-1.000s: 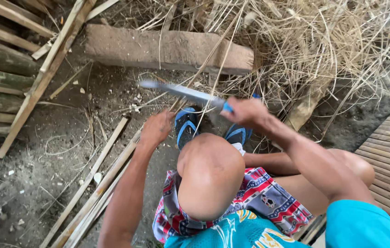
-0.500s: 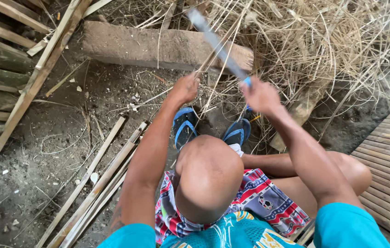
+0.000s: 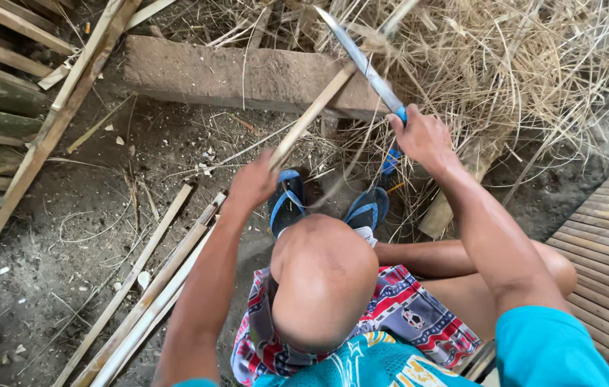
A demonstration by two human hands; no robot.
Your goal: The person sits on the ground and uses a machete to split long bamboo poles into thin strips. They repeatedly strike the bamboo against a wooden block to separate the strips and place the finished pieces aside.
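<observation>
Head view: we are gripping a bamboo strip in our left hand, its far end rising over the stone block, while our right hand is clenching a long knife across it.

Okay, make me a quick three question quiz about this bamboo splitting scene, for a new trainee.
1. True or false: the right hand holds the knife by a blue handle.
2. What does the left hand grip?
A) a bamboo strip
B) a sandal
C) a stone
3. What lies beyond the blue sandals on the ground?

Key:
1. True
2. A, the bamboo strip
3. A long stone block
</observation>
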